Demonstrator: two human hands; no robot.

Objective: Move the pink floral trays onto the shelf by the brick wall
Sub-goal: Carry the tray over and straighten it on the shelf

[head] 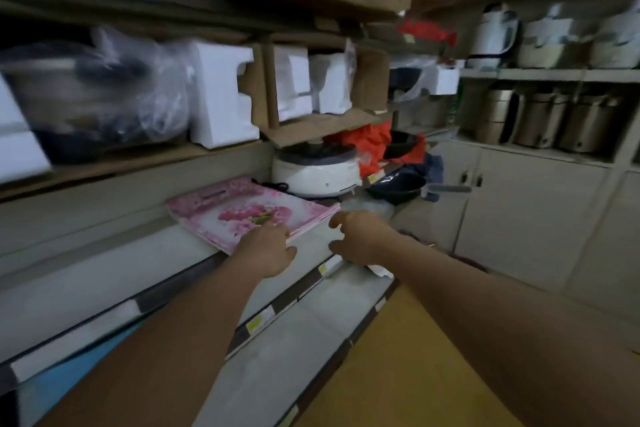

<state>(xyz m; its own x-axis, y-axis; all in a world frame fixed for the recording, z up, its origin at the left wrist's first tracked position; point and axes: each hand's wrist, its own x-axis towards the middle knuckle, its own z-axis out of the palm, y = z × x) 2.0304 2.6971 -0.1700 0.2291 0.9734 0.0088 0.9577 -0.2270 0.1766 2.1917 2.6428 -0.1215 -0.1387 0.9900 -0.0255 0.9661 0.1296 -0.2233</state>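
Cluttered stockroom shelving, seen from the head camera. Stack of pink floral trays (242, 210) lying flat on pale shelf (104, 274), beside white electric cooker (317, 170) and black pan (398, 185). Left hand (268, 248) resting on stack's near edge, fingers fairly straight. Right hand (358, 237) wide, holding nothing, just beside the corner. Probably not lifted yet; no brick wall visible. Yellow price tags (254, 322) unreadable.

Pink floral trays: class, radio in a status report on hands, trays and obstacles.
Left hand resting on pink floral trays, right hand open beside their corner. Trays stacked flat on shelf edge. White cooker and black pan close behind.
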